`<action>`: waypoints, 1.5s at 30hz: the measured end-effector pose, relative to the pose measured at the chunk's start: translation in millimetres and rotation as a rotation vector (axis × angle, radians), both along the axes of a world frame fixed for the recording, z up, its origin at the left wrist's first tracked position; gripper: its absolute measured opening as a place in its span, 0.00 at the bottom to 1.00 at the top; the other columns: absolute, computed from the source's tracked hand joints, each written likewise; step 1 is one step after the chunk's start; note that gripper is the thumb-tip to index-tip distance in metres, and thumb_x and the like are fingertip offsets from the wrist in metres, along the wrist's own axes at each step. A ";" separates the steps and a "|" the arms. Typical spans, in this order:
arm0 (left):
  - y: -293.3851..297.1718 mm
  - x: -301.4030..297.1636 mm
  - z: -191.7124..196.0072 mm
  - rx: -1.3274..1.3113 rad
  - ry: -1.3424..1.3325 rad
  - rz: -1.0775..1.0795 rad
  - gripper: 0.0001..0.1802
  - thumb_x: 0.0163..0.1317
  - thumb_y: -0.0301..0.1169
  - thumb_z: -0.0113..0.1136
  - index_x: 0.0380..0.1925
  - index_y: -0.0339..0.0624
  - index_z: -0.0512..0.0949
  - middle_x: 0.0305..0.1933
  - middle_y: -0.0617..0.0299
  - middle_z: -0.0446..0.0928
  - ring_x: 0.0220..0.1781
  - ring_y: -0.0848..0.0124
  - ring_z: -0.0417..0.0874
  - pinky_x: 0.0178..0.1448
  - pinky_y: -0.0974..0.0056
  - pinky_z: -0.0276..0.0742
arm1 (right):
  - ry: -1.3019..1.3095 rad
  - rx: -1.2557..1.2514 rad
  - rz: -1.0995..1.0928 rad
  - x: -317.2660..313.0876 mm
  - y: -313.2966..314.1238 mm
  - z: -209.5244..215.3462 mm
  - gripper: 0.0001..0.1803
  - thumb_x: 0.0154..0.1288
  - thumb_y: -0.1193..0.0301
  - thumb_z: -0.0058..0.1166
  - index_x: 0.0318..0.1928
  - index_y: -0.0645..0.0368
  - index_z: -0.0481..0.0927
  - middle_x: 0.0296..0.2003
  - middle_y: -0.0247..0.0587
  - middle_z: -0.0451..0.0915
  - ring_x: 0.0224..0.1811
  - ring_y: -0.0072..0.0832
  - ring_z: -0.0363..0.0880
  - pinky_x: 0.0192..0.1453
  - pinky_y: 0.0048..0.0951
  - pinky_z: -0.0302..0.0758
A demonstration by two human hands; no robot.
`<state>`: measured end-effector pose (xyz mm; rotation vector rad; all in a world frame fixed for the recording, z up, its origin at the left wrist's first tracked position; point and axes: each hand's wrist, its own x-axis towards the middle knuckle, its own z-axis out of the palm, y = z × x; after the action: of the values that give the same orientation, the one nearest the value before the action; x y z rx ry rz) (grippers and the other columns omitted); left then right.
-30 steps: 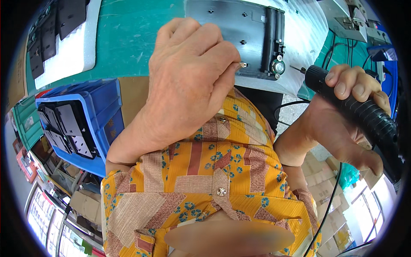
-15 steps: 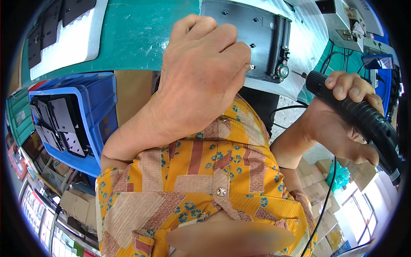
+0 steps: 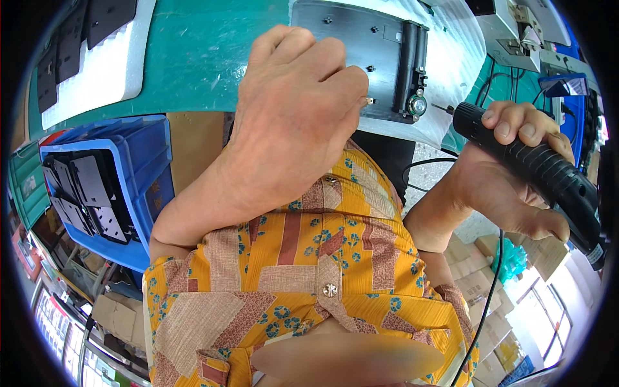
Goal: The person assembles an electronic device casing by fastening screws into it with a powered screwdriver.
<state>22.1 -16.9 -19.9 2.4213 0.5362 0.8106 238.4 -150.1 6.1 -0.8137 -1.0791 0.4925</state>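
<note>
On the bench lies a black plastic panel [image 3: 387,55] with a raised tube-like ridge and a round metal-rimmed part at its near right corner. My left hand [image 3: 293,109] is closed above the panel's near left part, covering some of it. Beside its curled fingertips a tiny metallic piece [image 3: 369,101] shows; whether the fingers pinch it is hard to tell. In my right hand [image 3: 509,174] is a black electric screwdriver [image 3: 532,164], held right of the panel. Its thin bit points left, near the round part and apparently apart from it.
White foam wrap [image 3: 454,58] lies under the panel on the green bench mat [image 3: 193,51]. Black plates [image 3: 68,48] rest on white foam at the far left. A blue crate [image 3: 151,145] of black parts stands left. A cable [image 3: 495,284] hangs at right, near a metal device [image 3: 506,32].
The whole scene has shifted slightly left in the picture. Both hands and the screwdriver keep about the same place relative to the panel.
</note>
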 end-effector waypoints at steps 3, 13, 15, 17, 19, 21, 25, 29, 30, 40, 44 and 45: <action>0.5 -1.4 0.2 -0.002 0.009 -0.009 0.08 0.52 0.22 0.71 0.29 0.43 0.80 0.29 0.62 0.71 0.36 0.59 0.73 0.52 0.56 0.69 | -0.007 0.004 0.009 1.0 0.9 -0.1 0.52 0.55 0.19 0.49 0.55 0.56 0.83 0.42 0.45 0.79 0.38 0.36 0.78 0.44 0.41 0.74; 0.9 -2.1 1.2 -0.013 -0.010 -0.023 0.07 0.53 0.22 0.71 0.31 0.43 0.81 0.30 0.62 0.72 0.37 0.59 0.75 0.57 0.53 0.70 | -0.002 0.005 -0.004 0.9 0.1 0.1 0.53 0.56 0.19 0.49 0.55 0.56 0.84 0.42 0.45 0.79 0.37 0.36 0.78 0.43 0.40 0.73; 0.9 -2.1 2.2 -0.001 0.017 -0.022 0.07 0.54 0.22 0.71 0.31 0.43 0.81 0.30 0.62 0.72 0.37 0.59 0.75 0.60 0.52 0.70 | -0.007 0.001 -0.010 1.1 -1.1 1.1 0.53 0.55 0.18 0.49 0.55 0.56 0.84 0.42 0.46 0.79 0.37 0.36 0.78 0.42 0.40 0.73; 0.5 -2.1 3.0 0.002 0.025 -0.019 0.07 0.55 0.23 0.71 0.31 0.43 0.82 0.30 0.62 0.72 0.37 0.59 0.76 0.61 0.51 0.70 | -0.011 -0.004 -0.015 0.9 -1.1 1.6 0.53 0.55 0.18 0.49 0.54 0.56 0.84 0.42 0.46 0.79 0.37 0.36 0.78 0.42 0.40 0.73; -0.1 -2.0 3.1 0.004 0.033 -0.017 0.07 0.55 0.23 0.71 0.31 0.43 0.82 0.30 0.62 0.72 0.37 0.59 0.76 0.63 0.51 0.70 | 0.014 -0.003 -0.027 0.0 -0.9 1.7 0.53 0.53 0.18 0.50 0.54 0.55 0.85 0.41 0.45 0.79 0.36 0.36 0.77 0.41 0.40 0.73; -0.7 -1.6 2.8 -0.016 0.018 -0.010 0.07 0.55 0.23 0.71 0.31 0.44 0.82 0.30 0.62 0.72 0.38 0.59 0.76 0.64 0.49 0.71 | 0.014 -0.004 -0.037 0.0 -0.9 1.7 0.53 0.53 0.18 0.50 0.54 0.55 0.85 0.40 0.45 0.79 0.36 0.36 0.77 0.41 0.40 0.73; -0.1 -2.1 2.1 -0.005 0.022 -0.009 0.07 0.55 0.23 0.71 0.31 0.44 0.82 0.30 0.62 0.72 0.37 0.59 0.76 0.63 0.48 0.72 | 0.019 -0.011 -0.067 -1.9 -1.2 2.4 0.53 0.51 0.17 0.52 0.53 0.54 0.85 0.39 0.44 0.78 0.35 0.36 0.77 0.41 0.39 0.73; 0.7 -2.4 4.1 -0.021 0.035 -0.005 0.07 0.54 0.23 0.72 0.31 0.44 0.82 0.30 0.63 0.72 0.37 0.59 0.76 0.64 0.48 0.72 | 0.010 -0.019 -0.067 -1.6 -2.6 3.0 0.53 0.51 0.17 0.51 0.53 0.54 0.85 0.39 0.43 0.78 0.35 0.35 0.76 0.41 0.39 0.73; 1.2 -3.5 6.0 -0.028 0.055 -0.008 0.07 0.54 0.23 0.72 0.31 0.44 0.82 0.30 0.63 0.72 0.37 0.59 0.76 0.64 0.48 0.72 | 0.001 -0.024 -0.065 -0.8 -3.6 3.3 0.54 0.50 0.16 0.50 0.53 0.53 0.84 0.39 0.43 0.78 0.35 0.35 0.75 0.41 0.39 0.73; 4.7 -8.8 9.4 -0.073 0.091 -0.028 0.08 0.52 0.22 0.72 0.32 0.43 0.83 0.31 0.63 0.76 0.37 0.60 0.78 0.66 0.49 0.70 | -0.062 -0.063 -0.026 1.9 -4.5 7.0 0.56 0.44 0.15 0.54 0.55 0.51 0.81 0.41 0.39 0.78 0.36 0.30 0.74 0.43 0.37 0.72; 7.7 -10.5 12.3 -0.107 0.084 -0.047 0.10 0.49 0.21 0.72 0.33 0.43 0.84 0.32 0.62 0.78 0.38 0.61 0.80 0.67 0.49 0.69 | -0.079 -0.072 -0.003 3.8 -5.0 10.6 0.57 0.43 0.15 0.54 0.56 0.51 0.81 0.42 0.38 0.78 0.36 0.29 0.75 0.44 0.36 0.71; 7.9 -11.0 13.3 -0.130 0.088 -0.047 0.11 0.48 0.21 0.72 0.33 0.43 0.85 0.32 0.62 0.78 0.38 0.62 0.80 0.67 0.49 0.69 | -0.154 -0.096 0.018 6.5 -7.0 13.8 0.57 0.43 0.14 0.54 0.56 0.51 0.80 0.42 0.38 0.78 0.37 0.29 0.75 0.44 0.36 0.70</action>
<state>11.1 -9.0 -6.6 2.3486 0.5457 0.6313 244.9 -157.2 19.8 -0.9395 -1.2121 0.5060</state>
